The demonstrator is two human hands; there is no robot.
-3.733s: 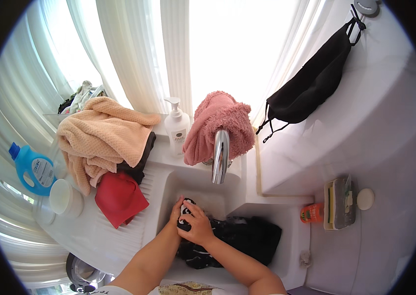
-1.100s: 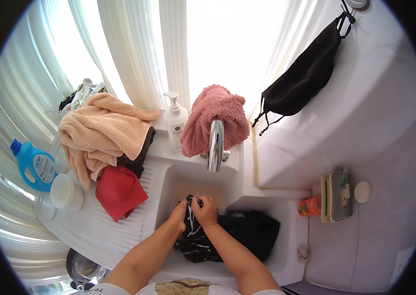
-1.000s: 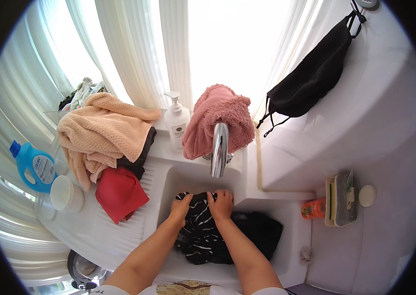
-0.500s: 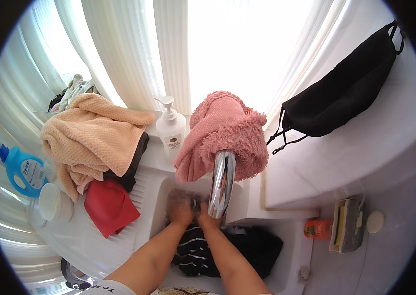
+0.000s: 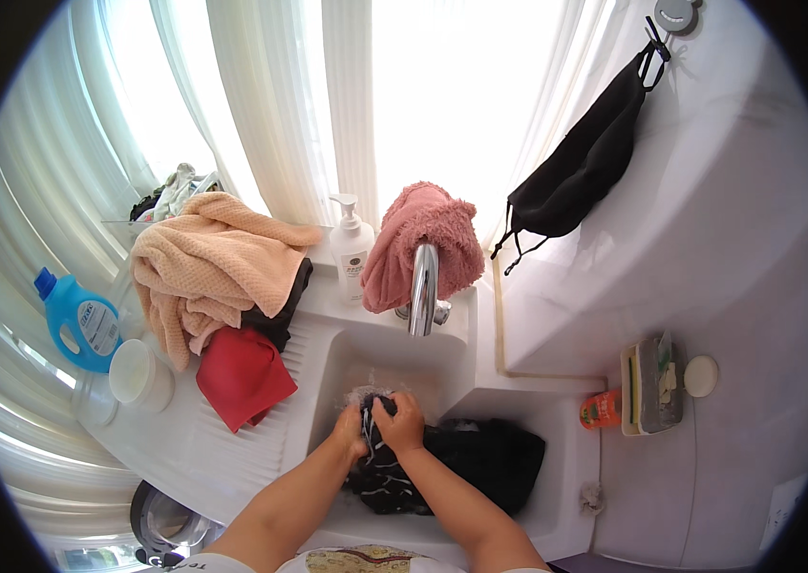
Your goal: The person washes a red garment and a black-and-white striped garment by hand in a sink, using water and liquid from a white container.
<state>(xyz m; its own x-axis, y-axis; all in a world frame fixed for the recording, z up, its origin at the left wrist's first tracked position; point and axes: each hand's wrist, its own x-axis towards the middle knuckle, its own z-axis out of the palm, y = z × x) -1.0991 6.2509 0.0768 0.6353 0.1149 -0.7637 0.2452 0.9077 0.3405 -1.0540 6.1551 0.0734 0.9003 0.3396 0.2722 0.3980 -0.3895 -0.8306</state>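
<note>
A wet black garment with white stripes (image 5: 382, 485) lies bunched in the white sink (image 5: 332, 363). My left hand (image 5: 350, 432) is closed on its upper part, and my right hand (image 5: 404, 424) grips the same bunch from the other side. Some of the fingers are hidden by the cloth. Foamy, splashing water (image 5: 363, 393) shows just beyond my fingers. To the right of my right wrist, a larger dark bundle of black cloth (image 5: 495, 463) rests in the sink. The chrome faucet (image 5: 425, 291) rises beyond my hands, with a fluffy pink towel (image 5: 414, 224) draped over it.
On the ribbed left counter (image 5: 275, 420) are a peach towel (image 5: 223, 253), a red cloth (image 5: 242, 380), white tubs (image 5: 141, 375) and a blue detergent bottle (image 5: 82, 323). A white pump bottle (image 5: 352, 250) stands behind. A black face mask (image 5: 581, 158) and a sponge holder (image 5: 650, 387) are at right.
My hands have come nearer and lifted the striped garment's bunched end, which now shows between them. Earlier they were lower under the faucet, partly blurred by water. The view has shifted.
</note>
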